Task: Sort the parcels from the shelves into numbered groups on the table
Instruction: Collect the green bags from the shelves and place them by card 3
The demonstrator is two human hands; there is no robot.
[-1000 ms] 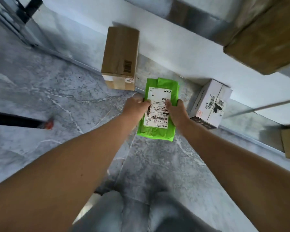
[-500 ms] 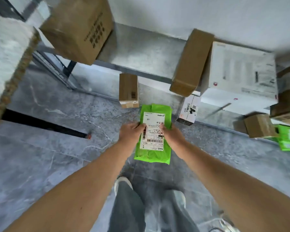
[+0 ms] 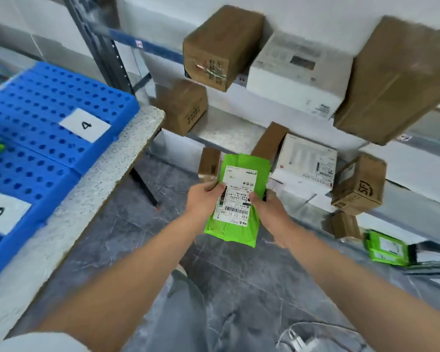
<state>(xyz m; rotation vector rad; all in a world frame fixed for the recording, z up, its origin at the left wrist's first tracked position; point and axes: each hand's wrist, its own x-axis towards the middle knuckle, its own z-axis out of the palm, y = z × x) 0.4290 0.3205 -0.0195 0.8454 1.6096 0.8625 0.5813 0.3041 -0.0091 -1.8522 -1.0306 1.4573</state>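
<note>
Left hand (image 3: pixel 203 200) and right hand (image 3: pixel 268 212) each grip the green parcel (image 3: pixel 233 231), raised above the floor (image 3: pixel 127 224) beside the shelves (image 3: pixel 221 133), and the table's (image 3: pixel 92 184) numbered blue mats (image 3: pixel 48 97) have now come into view, so placement seems next.

1. We wear a white short sleeve (image 3: pixel 46 340) (only its edge shows, on the left arm).
2. Our forearms are bare down to the left hand (image 3: pixel 203 199) and right hand (image 3: pixel 269 212).
3. Our trousers (image 3: pixel 188 313) are pale grey.
4. Our shoe (image 3: pixel 300 339) looks whitish, blurred.

Grey marbled floor (image 3: pixel 122 224); grey trousers (image 3: pixel 188 316); white wall (image 3: pixel 310 11).
</note>
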